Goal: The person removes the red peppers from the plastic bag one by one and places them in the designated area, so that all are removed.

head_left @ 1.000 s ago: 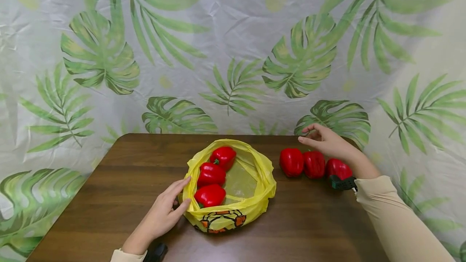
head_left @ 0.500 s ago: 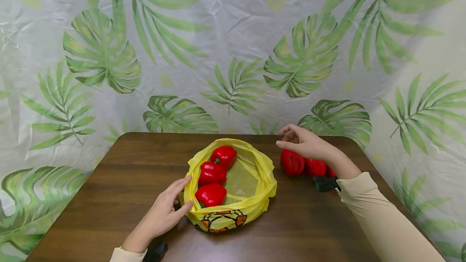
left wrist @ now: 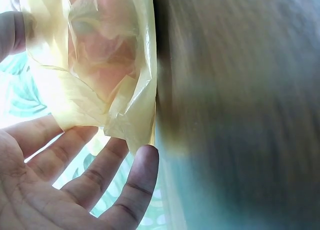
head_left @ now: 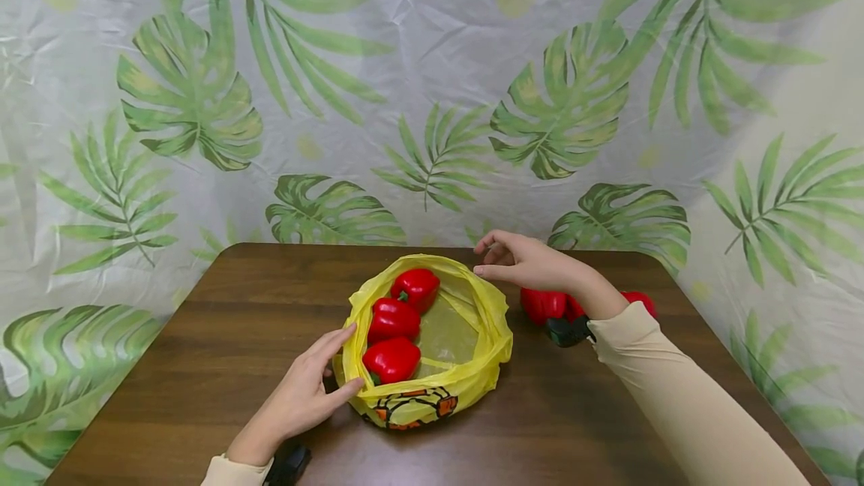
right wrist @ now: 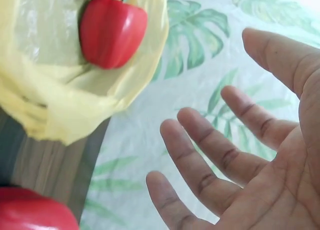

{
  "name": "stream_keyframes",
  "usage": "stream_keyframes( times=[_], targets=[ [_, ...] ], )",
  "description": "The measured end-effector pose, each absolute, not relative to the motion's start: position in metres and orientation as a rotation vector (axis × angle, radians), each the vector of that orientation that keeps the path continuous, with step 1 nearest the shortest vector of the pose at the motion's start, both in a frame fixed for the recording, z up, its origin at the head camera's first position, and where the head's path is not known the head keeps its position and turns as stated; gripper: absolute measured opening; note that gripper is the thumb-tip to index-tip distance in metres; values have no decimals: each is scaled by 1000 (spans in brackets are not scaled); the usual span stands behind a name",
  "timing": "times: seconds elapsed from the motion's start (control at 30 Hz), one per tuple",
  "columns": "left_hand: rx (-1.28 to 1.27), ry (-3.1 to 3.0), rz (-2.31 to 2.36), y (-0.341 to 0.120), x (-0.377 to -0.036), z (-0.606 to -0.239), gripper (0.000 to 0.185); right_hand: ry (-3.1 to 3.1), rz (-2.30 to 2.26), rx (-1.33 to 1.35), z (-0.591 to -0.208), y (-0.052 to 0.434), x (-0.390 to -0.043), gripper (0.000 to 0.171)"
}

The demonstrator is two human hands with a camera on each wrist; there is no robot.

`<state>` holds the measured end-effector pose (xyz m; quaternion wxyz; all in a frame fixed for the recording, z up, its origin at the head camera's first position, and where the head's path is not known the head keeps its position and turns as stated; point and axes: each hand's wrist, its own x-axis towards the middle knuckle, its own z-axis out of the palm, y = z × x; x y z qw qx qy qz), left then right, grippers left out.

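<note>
Head view showed our dark brown wooden table (head_left: 202, 366), and at its middle the crumpled yellow plastic bag (head_left: 489, 317) lay open with three glossy red bell peppers (head_left: 391, 319) inside along its left wall. More red peppers (head_left: 542, 304) sat on the wood just right of the bag, partly hidden by our sleeve. Our left hand (head_left: 300, 396) rested against the bag's left rim, fingers straight and spread, gripping nothing. Our right hand (head_left: 523, 261), a second earlier over the loose peppers, had travelled left to the bag's far right rim, empty, fingers loosely apart; we judged another pepper came next.
</note>
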<state>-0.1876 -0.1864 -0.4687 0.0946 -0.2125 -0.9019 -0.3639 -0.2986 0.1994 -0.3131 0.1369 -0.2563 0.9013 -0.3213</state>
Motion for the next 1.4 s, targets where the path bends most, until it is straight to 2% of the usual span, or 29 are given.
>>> stream_keyframes(
  times=[0.47, 1.4],
  targets=[
    [-631, -2677, -1085, -187, -188, -468, 78, 2447, -800, -953, -309, 145, -298, 45],
    [-662, -2691, -1095, -190, -190, -469, 78, 2320, -464, -1072, -337, 60, -290, 38]
  ],
)
